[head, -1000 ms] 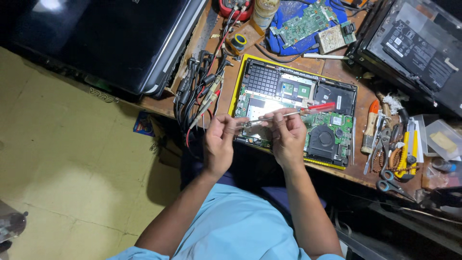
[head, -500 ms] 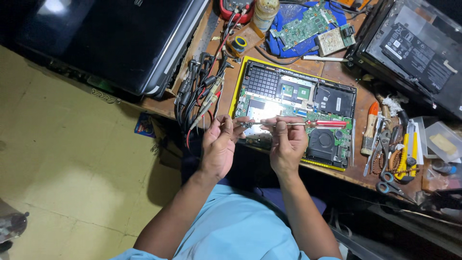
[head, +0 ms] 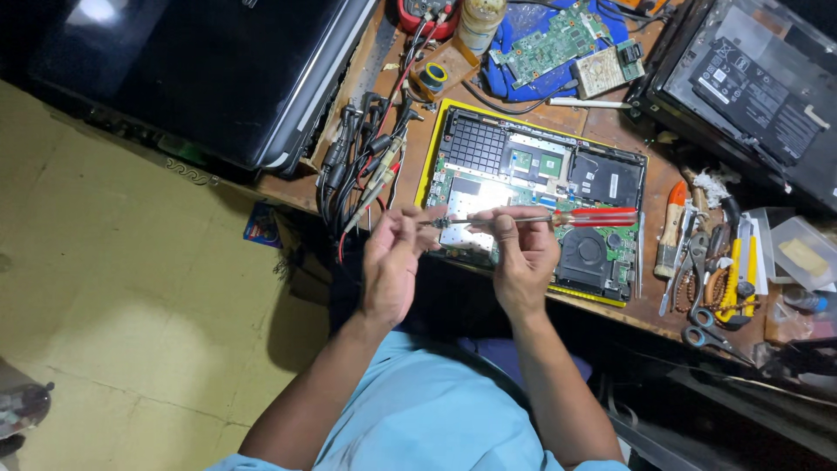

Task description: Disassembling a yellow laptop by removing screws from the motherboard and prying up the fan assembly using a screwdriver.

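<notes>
Right hand [head: 523, 262] pinches long thin metal screwdriver with clear red handle [head: 558, 218], held flat above open laptop with green boards in yellow frame [head: 540, 201]. Left hand [head: 392, 262] fingers curled, pinching at tip, likely steadying it. Tools [head: 706, 270] lie near right.

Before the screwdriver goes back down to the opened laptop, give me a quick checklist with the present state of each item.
1. Red-handled screwdriver held: ok, the right hand grips its shaft, lying level above the board.
2. Tip supported: ok, the left hand has its fingertips at the tip end.
3. Anything on the tip: cannot tell, too small and hidden by fingers.
4. Opened laptop seated: ok, it lies flat on the workbench, yellow edge visible.
5. Board view: not ok, both hands cover its near left corner.
6. Cable bundle away from the board: ok, it hangs off the bench edge to the left.
</notes>
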